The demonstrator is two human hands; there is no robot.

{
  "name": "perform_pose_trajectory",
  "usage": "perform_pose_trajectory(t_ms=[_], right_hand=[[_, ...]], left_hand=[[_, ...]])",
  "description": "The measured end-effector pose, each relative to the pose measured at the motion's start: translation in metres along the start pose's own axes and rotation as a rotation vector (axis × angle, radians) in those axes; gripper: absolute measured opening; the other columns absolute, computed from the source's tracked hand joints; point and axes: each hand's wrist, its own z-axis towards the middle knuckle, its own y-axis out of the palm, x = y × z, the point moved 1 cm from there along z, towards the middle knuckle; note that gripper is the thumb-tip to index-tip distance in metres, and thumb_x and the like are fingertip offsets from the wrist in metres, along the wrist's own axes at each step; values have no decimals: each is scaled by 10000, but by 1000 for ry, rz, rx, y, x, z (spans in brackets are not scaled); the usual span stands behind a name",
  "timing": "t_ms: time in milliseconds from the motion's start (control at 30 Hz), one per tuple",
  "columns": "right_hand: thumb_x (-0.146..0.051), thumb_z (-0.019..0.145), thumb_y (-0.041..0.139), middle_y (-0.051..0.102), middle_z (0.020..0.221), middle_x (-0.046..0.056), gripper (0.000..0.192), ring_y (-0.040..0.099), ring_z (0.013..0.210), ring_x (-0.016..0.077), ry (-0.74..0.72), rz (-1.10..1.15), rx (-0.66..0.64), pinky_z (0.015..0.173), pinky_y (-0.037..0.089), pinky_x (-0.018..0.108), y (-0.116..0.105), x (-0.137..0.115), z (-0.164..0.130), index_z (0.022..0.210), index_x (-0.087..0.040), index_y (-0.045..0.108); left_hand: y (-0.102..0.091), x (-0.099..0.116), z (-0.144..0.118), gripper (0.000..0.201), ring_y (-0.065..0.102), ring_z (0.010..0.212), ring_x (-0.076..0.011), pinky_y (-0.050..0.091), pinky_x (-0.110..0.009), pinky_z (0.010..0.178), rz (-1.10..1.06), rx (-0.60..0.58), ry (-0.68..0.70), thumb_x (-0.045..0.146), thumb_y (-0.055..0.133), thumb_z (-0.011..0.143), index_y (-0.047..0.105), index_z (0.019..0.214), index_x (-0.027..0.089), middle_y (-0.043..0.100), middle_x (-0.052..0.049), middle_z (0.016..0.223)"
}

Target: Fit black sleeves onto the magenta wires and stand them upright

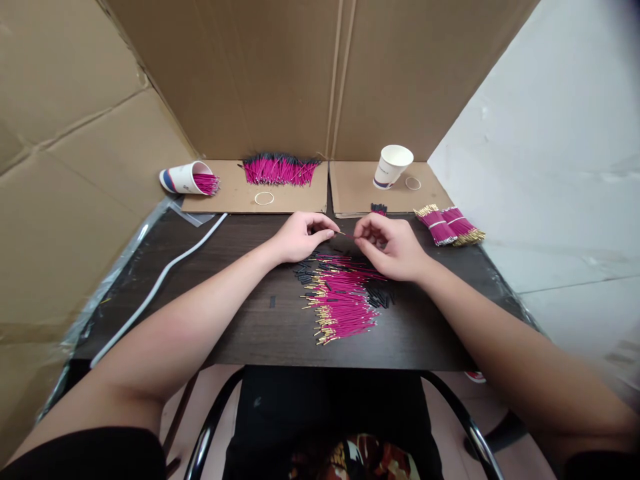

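Observation:
Above the pile, a short magenta wire [348,234] with a gold tip spans the gap between my two hands. The fingers of my left hand [300,237] pinch its gold-tipped end. At the opposite end, my right hand [393,247] has thumb and forefinger closed on it; the exact grip there is partly hidden. Just below lies a loose pile of magenta wires [345,303], gold terminals to the left and silvery ends to the right. Small black sleeves [380,295] are scattered on and around this pile, with more black sleeves [303,273] at its upper left.
Wires with black ends [280,170] lie on the cardboard strip [227,187] at the back. A tipped paper cup [177,179] holds more wires; another paper cup [393,167] stands upright. Banded wire bundles [447,225] sit right. A white cable [160,283] runs along the left.

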Motion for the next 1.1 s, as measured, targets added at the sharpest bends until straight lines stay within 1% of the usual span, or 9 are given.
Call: perform_pose_trajectory(t_ms=[133,300,500,700,933,1100], right_hand=[[-236,994,684,633,777,-13,56,535,592,144,-25,8,-8,547,434,296,0,-2,0,1006,-224,631],[-233,978,688,640,781,-13,68,538,596,147,3,1,-24,560,434,301,0,0,1,1008,-226,626],[-232,976,689,643,781,-14,79,540,596,149,0,1,-39,569,438,308,0,3,1,1019,-227,623],[-222,981,691,648,793,-12,90,539,595,145,0,-24,-21,562,429,304,1,5,0,1047,-221,630],[-231,999,687,657,796,-11,93,533,590,145,-1,-41,-29,578,435,310,3,5,0,1074,-218,634],[-223,1024,676,664,800,-10,76,539,586,141,-13,-36,-35,580,440,307,5,5,0,1086,-214,634]], left_hand=[[0,1,0,184,710,841,-193,560,-357,824,14,4,9,298,794,981,864,1084,163,825,-76,945],[1,3,-1,183,730,864,-202,579,-365,840,7,-1,5,294,788,980,865,1086,167,832,-79,957],[0,3,-2,192,749,871,-212,586,-372,838,24,-7,12,307,794,977,871,1089,171,846,-82,974],[1,4,-3,168,771,893,-219,603,-386,885,49,-11,33,276,790,982,877,1084,175,858,-81,996],[2,3,-3,152,795,931,-232,631,-418,963,53,-8,43,258,792,981,886,1077,187,868,-81,1025],[3,3,-4,153,805,945,-238,635,-411,948,46,-7,49,254,798,984,890,1080,178,871,-87,1038]])
